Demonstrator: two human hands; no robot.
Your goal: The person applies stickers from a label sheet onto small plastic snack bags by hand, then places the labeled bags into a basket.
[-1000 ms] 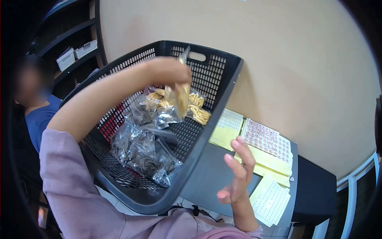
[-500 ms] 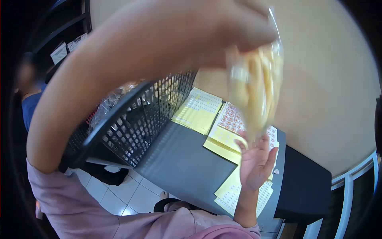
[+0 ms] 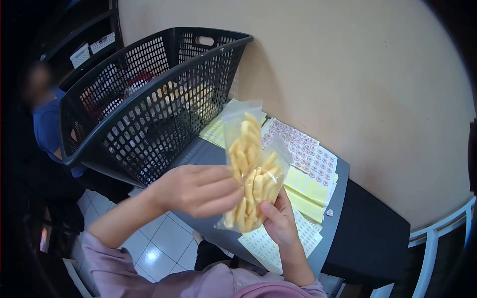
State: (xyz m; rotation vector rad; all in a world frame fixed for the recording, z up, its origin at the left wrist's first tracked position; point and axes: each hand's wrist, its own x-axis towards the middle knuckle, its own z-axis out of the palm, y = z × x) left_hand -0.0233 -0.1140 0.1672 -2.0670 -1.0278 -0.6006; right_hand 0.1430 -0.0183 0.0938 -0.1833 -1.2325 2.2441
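Two clear plastic bags of pale yellow snack sticks overlap in front of me, above the table. The left bag (image 3: 243, 141) stands taller, and the right bag (image 3: 268, 181) leans across it. My left hand (image 3: 198, 191) is closed at the left bag's edge, its curled fingers over the plastic and its thumb hidden. My right hand (image 3: 280, 221) grips the right bag's lower right side, thumb in front and fingers mostly behind.
Sticker sheets (image 3: 308, 159) and yellow backing sheets (image 3: 305, 203) lie on the grey table (image 3: 330, 248). A large black basket (image 3: 149, 114) with more bags stands at left. One loose sticker (image 3: 330, 212) lies near the edge. Another person (image 3: 47, 119) is at far left.
My left hand has come down from above the basket's side with the bags. My right hand, open and empty before, has closed on a bag. The basket now shows fully.
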